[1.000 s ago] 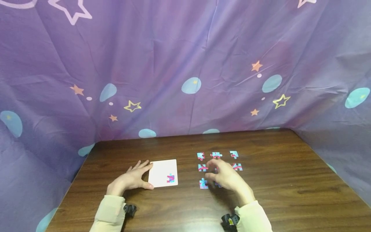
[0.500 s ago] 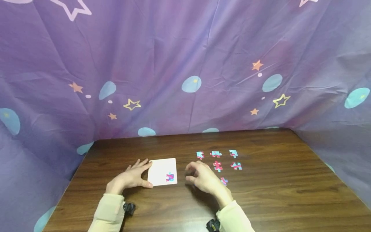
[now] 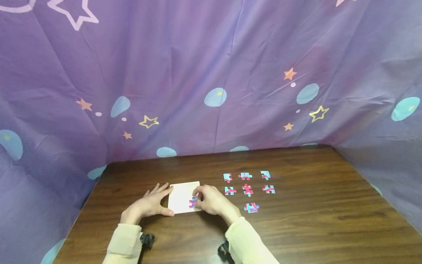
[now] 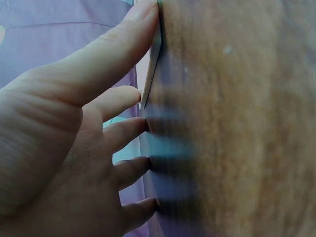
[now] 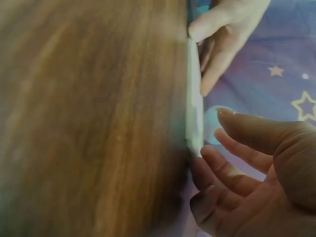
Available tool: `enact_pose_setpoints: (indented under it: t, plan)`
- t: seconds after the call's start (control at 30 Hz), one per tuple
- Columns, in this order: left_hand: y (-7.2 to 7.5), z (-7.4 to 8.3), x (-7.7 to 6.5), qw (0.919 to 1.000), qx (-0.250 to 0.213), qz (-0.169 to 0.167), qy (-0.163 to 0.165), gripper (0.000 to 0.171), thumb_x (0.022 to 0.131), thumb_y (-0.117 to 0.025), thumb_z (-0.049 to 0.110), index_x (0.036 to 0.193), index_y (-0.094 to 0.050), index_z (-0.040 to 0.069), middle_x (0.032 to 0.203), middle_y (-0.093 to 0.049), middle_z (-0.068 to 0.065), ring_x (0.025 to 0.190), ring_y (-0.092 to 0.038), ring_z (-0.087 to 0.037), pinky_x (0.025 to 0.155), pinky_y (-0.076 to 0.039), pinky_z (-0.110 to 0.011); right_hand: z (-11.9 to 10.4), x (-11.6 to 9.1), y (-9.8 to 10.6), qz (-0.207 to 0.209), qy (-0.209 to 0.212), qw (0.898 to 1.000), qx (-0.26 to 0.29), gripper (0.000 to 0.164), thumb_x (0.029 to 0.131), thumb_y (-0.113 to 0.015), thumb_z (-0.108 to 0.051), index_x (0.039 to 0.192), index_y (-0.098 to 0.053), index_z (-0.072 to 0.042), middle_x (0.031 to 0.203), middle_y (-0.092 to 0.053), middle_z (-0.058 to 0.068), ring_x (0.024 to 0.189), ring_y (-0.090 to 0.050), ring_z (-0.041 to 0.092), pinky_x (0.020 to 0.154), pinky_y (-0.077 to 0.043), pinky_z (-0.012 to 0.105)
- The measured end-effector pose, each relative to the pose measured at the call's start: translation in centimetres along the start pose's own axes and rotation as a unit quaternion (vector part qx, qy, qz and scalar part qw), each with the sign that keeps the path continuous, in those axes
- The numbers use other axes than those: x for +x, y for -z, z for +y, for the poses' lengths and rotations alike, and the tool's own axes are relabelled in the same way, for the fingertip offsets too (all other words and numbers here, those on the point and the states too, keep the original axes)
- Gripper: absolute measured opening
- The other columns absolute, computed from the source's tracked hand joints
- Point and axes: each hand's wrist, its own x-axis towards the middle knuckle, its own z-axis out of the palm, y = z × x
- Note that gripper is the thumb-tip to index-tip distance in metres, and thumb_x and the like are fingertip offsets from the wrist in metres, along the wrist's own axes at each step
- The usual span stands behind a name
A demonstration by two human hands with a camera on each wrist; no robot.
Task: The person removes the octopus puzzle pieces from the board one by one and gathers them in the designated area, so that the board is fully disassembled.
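Observation:
My left hand (image 3: pixel 148 205) rests at the left edge of a white square board (image 3: pixel 178 198). Its thumb and index finger touch that edge while the other fingers spread on the table, as the left wrist view also shows. A pink, blue and purple puzzle piece (image 3: pixel 192 204) lies at the board's lower right. Over the right edge, my right hand (image 3: pixel 212 201) bends its thumb and fingers close beside this piece. It seems to pinch a second puzzle piece, mostly hidden by the fingers. The right wrist view shows the curled right hand (image 5: pixel 261 173) beside the board's edge.
Several loose puzzle pieces lie in rows right of the board, including a pink centre piece (image 3: pixel 247 189) and a near piece (image 3: pixel 252 207). Everything sits on a brown wooden table (image 3: pixel 313 212). A purple patterned cloth (image 3: pixel 184 73) hangs behind and at the sides.
My right hand has moved left from the loose pieces to the board. The near-left loose piece is gone from its place. My left hand stays at the board's edge.

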Motion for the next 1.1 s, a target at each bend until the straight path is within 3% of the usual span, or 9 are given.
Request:
enact_pose_setpoints:
  t: [0.27,0.47,0.9,1.1]
  plan:
    - [0.0,0.1,-0.2,1.0,0.007,-0.005,0.001,0.097,0.074,-0.081,0.041,0.15,-0.035,0.003,0.157,-0.02,-0.025,0.144,-0.005,-0.048,0.111,-0.002,-0.069,-0.3,1.3,-0.5,-0.026,-0.033,0.999,-0.012,0.025,0.07,-0.079,-0.005,0.092,-0.069,-0.005,0.07,-0.056,-0.004,0.069,-0.052,0.013,0.068,-0.048,0.029]
    - [0.1,0.4,-0.2,0.9998,0.019,-0.002,0.001,0.095,0.075,-0.081,0.04,0.15,-0.036,0.002,0.157,-0.022,-0.025,0.144,-0.007,-0.048,0.111,-0.003,-0.069,-0.2,1.7,-0.4,-0.057,-0.053,0.997,-0.02,0.024,0.072,-0.081,-0.009,0.09,-0.065,-0.01,0.072,-0.055,-0.004,0.07,-0.051,0.012,0.068,-0.048,0.03]
    - [0.5,0.3,-0.3,0.9997,0.022,-0.004,-0.011,0.096,0.077,-0.079,0.041,0.149,-0.034,-0.002,0.156,-0.02,-0.028,0.142,-0.006,-0.051,0.11,-0.004,-0.07,0.0,2.0,-0.7,-0.042,-0.032,0.999,0.016,0.027,0.073,-0.081,-0.006,0.089,-0.06,-0.01,0.069,-0.053,-0.005,0.064,-0.047,0.009,0.063,-0.042,0.027]
    - [0.3,0.5,-0.2,0.9997,0.019,-0.006,-0.01,0.095,0.077,-0.079,0.041,0.149,-0.034,-0.001,0.156,-0.02,-0.028,0.143,-0.006,-0.05,0.11,-0.003,-0.069,0.4,1.8,-0.3,-0.044,-0.022,0.997,0.053,0.018,0.076,-0.07,0.004,0.089,-0.064,-0.008,0.063,-0.054,-0.007,0.056,-0.047,0.005,0.055,-0.041,0.023]
